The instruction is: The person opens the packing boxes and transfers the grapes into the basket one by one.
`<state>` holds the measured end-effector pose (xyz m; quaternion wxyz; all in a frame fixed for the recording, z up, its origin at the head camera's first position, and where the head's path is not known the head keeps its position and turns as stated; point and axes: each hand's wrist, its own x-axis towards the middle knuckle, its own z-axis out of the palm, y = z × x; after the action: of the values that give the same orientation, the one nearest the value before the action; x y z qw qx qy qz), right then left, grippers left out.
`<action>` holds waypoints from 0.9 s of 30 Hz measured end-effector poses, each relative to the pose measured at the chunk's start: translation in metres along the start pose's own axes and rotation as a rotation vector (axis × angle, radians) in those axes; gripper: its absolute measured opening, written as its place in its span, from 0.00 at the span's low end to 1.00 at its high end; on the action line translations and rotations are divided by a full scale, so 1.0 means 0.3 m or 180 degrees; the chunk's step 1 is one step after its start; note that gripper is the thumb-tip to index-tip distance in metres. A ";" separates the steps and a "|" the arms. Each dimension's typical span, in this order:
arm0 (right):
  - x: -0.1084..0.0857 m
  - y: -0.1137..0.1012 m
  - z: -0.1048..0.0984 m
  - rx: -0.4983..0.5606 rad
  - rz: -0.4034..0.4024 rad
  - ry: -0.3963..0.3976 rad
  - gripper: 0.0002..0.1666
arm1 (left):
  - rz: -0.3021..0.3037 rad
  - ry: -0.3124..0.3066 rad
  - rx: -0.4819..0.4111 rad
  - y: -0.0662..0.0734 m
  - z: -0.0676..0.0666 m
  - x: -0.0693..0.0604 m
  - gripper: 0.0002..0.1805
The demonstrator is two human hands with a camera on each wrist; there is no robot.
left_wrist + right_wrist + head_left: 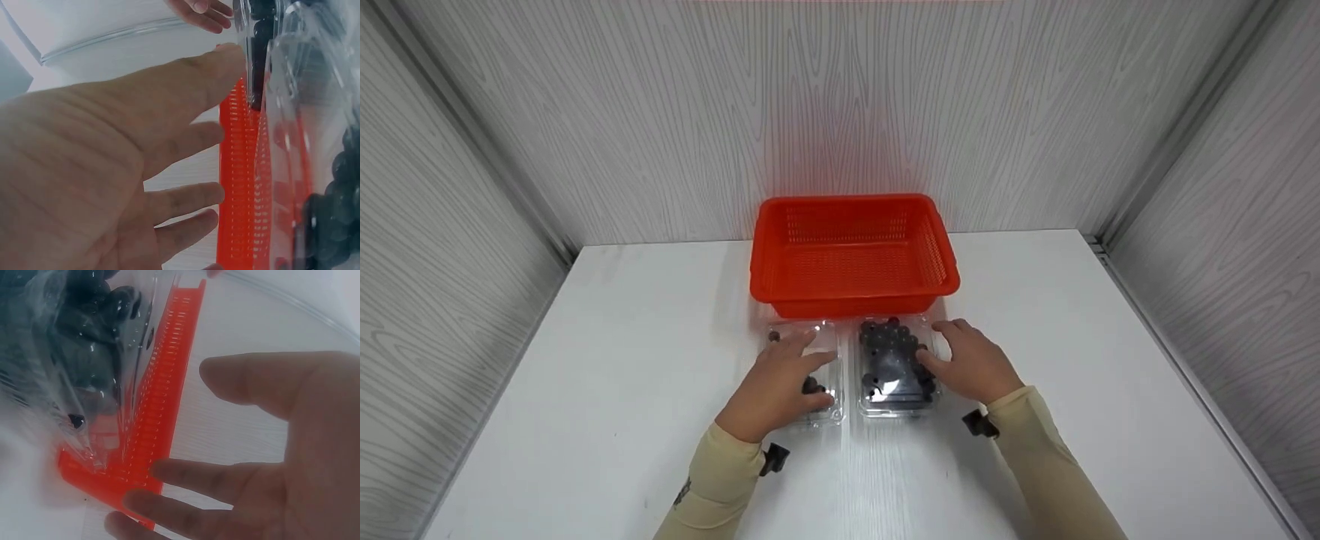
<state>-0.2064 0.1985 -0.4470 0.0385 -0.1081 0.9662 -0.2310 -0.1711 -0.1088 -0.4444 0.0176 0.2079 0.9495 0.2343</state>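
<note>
Two clear plastic boxes of dark round fruit stand side by side on the white table. The left box (831,352) has few fruits in sight, partly covered by my left hand (776,382), whose fingers spread over it. The right box (894,367) shows many; my right hand (975,364) is at its right edge, thumb over its side. In the left wrist view my left hand (112,157) has its fingers extended near a clear box (287,146). My right hand (270,439) in the right wrist view also has extended fingers, a gap between it and the box (84,349).
A red perforated basket (855,306) stands directly behind the boxes, against the patterned back wall (840,97). Nothing shows inside it. Side walls rise at the left and right of the table (652,352).
</note>
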 end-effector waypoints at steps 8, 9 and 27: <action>0.000 0.000 0.002 -0.0106 -0.0046 -0.0034 0.35 | -0.0081 -0.0074 0.0033 -0.009 0.026 0.002 0.36; 0.000 0.000 0.002 -0.0092 -0.0017 -0.0057 0.35 | -0.0095 -0.0076 0.0040 -0.010 0.028 0.002 0.37; -0.002 0.003 0.009 -0.0014 0.0048 -0.0233 0.35 | -0.0310 -0.0174 0.0043 -0.013 0.025 0.009 0.39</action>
<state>-0.2057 0.1982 -0.4498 0.0753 -0.1093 0.9654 -0.2246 -0.1740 -0.1077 -0.4525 0.0534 0.1678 0.9593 0.2209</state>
